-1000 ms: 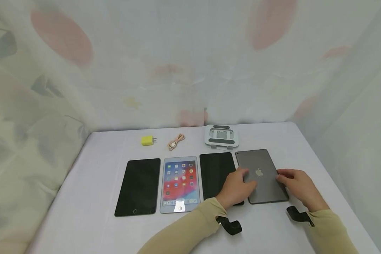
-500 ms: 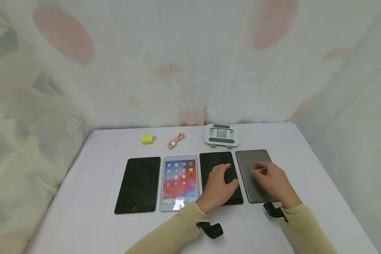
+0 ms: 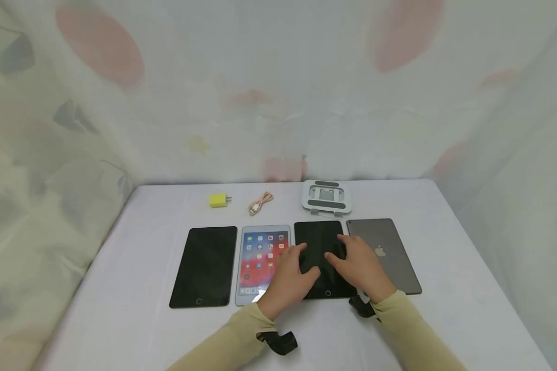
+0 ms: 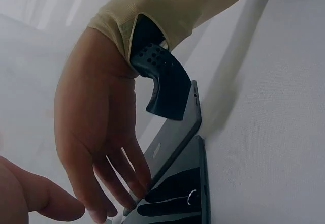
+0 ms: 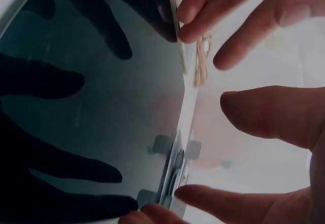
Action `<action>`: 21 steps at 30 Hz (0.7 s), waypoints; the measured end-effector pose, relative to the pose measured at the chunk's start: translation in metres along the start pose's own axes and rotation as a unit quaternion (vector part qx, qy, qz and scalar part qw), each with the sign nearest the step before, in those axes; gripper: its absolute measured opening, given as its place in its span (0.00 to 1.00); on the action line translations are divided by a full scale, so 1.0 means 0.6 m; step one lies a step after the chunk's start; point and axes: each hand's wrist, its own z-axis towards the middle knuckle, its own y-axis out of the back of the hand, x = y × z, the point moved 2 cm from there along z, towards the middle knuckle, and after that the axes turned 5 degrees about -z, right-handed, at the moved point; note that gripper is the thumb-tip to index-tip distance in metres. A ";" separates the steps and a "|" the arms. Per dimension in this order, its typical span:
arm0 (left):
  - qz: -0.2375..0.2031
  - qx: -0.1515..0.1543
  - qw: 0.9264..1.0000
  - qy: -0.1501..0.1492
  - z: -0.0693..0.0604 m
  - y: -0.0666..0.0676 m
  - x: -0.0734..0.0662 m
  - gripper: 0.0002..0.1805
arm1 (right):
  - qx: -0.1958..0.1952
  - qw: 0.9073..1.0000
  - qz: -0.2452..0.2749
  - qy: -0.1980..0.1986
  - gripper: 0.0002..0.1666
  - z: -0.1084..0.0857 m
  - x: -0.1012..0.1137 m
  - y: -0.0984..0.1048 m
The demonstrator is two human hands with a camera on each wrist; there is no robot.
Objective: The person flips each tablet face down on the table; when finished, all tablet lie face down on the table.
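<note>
In the head view my left hand (image 3: 288,281) has its fingers spread over the right side of the white tablet (image 3: 255,263) with the lit screen. My right hand (image 3: 362,265) reaches over the black tablet (image 3: 320,237) beside it, thumb and fingers apart. Neither hand holds anything; contact with the tablets cannot be told. The left wrist view shows my right hand (image 4: 94,102) hanging by the black tablet (image 4: 202,183), with part of my left hand (image 4: 38,196) at lower left. The right wrist view has both hands, left (image 5: 228,10) and right (image 5: 277,115), fingers spread.
A grey tablet (image 3: 392,257) lies face down at the right, another black tablet (image 3: 204,268) at the left. Behind the row are a yellow plug (image 3: 218,200), a coiled cable (image 3: 261,203) and a pale folded stand (image 3: 327,198). Patterned cloth surrounds the white table (image 3: 450,247).
Both hands have moved left. My right hand has left the grey tablet's edge for the black tablet beside it, and my left hand has shifted toward the white tablet. The tablets keep their arrangement.
</note>
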 end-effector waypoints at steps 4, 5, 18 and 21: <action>0.004 -0.004 1.000 -0.010 0.002 -0.001 -0.002 0.36 | -0.009 1.000 -0.016 -0.007 0.43 0.005 0.007 -0.009; 0.004 -0.004 1.000 -0.010 0.002 -0.001 -0.002 0.36 | -0.011 1.000 -0.018 -0.008 0.43 0.005 0.009 -0.009; -0.007 -0.011 1.000 -0.008 0.005 -0.006 0.006 0.35 | -0.011 1.000 -0.016 0.002 0.42 0.006 0.012 -0.006; -0.014 -0.017 1.000 -0.008 0.008 -0.006 0.006 0.34 | -0.009 1.000 -0.016 0.001 0.42 0.006 0.012 -0.007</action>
